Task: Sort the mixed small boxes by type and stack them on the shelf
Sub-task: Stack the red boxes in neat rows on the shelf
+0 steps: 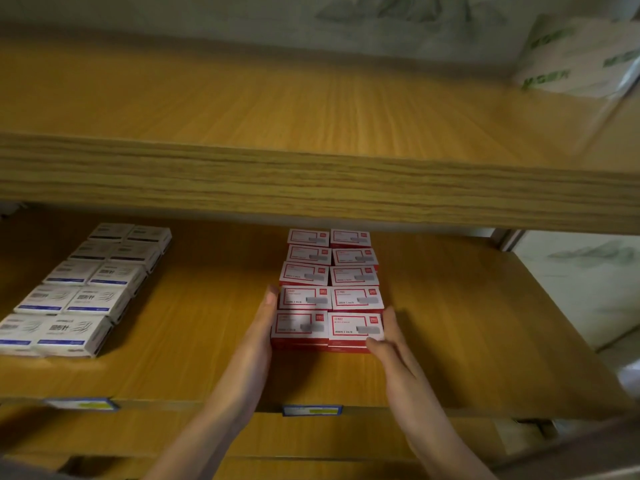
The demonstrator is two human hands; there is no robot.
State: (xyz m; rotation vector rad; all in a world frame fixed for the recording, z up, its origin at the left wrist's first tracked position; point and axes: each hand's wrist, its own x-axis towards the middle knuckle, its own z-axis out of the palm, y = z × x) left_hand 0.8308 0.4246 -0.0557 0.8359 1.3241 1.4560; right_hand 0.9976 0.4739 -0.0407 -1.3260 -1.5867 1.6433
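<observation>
Red-and-white small boxes (330,285) stand in two neat columns, stacked, in the middle of the wooden shelf (450,341). Blue-and-white small boxes (86,289) form a second two-column block at the left. My left hand (265,327) lies flat against the left side of the front red boxes. My right hand (389,336) presses the right side of the front right red box, thumb on its front corner. Both hands squeeze the red block from either side; neither lifts a box.
The shelf board above (311,181) overhangs the boxes and hides the back of the rows. A white package with green print (581,57) sits on that upper shelf at the right. Blue price labels (311,409) are fixed on the shelf's front edge.
</observation>
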